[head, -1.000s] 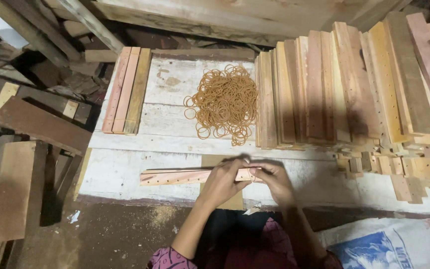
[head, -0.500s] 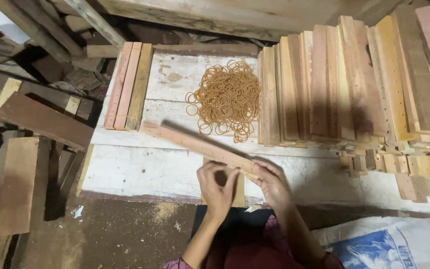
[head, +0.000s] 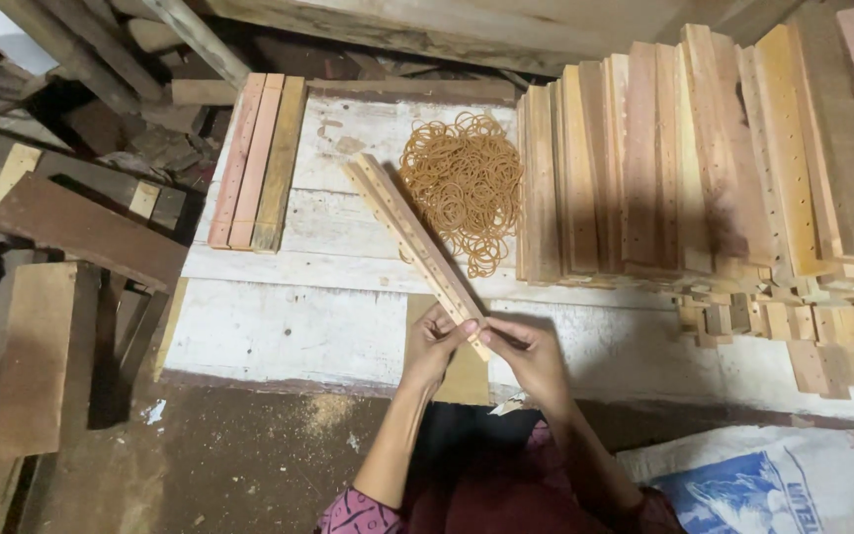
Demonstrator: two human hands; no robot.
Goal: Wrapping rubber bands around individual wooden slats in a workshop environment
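Both your hands pinch the near end of the slat bundle [head: 412, 240], left hand [head: 437, 341] and right hand [head: 531, 354] equally close, while its long axis runs away up-left over the white board [head: 279, 326], beside the rubber bands [head: 462, 183]

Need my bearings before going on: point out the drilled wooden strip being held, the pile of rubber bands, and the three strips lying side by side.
drilled wooden strip [head: 409, 235], head view, mid-length.
pile of rubber bands [head: 464, 183], head view, centre.
three strips [head: 258, 161], head view, middle strip.
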